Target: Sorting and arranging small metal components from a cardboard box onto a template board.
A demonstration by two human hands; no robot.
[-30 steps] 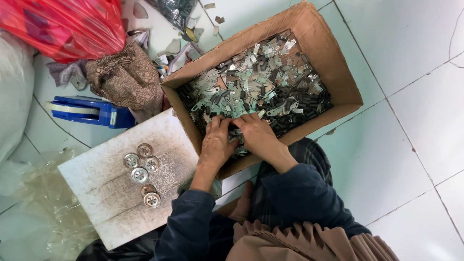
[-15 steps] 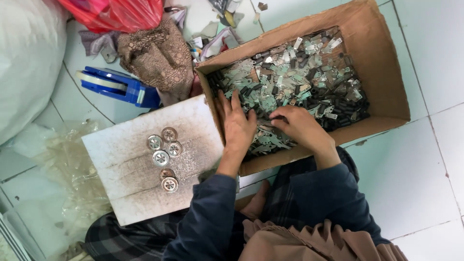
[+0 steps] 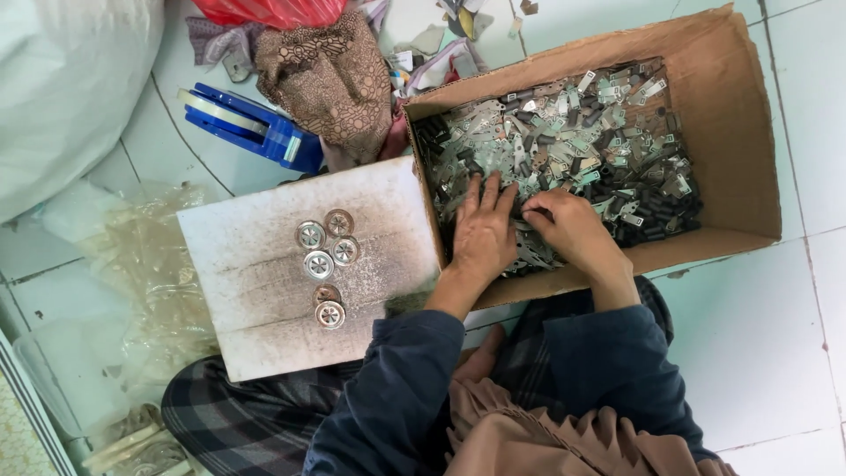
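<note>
A brown cardboard box [image 3: 745, 132] lies on the tiled floor, filled with a heap of small metal plates and dark cylinders [image 3: 582, 123]. My left hand [image 3: 484, 234] rests flat on the heap near the box's front left corner, fingers spread. My right hand [image 3: 573, 231] sits beside it with fingers curled into the parts; whether it grips one is hidden. On a dirty white board [image 3: 264, 291] to the left lie several round silver discs [image 3: 324, 256].
A blue tape dispenser [image 3: 251, 128] and a patterned brown cloth [image 3: 330, 79] lie behind the board. A red plastic bag [image 3: 269, 11] is at the top, a large white sack [image 3: 62, 79] at far left, clear plastic bags [image 3: 150, 273] beside the board.
The view has shifted, so the box and board sit further right and lower. Both hands stay in the front left of the box, the left one flatter on the parts.
</note>
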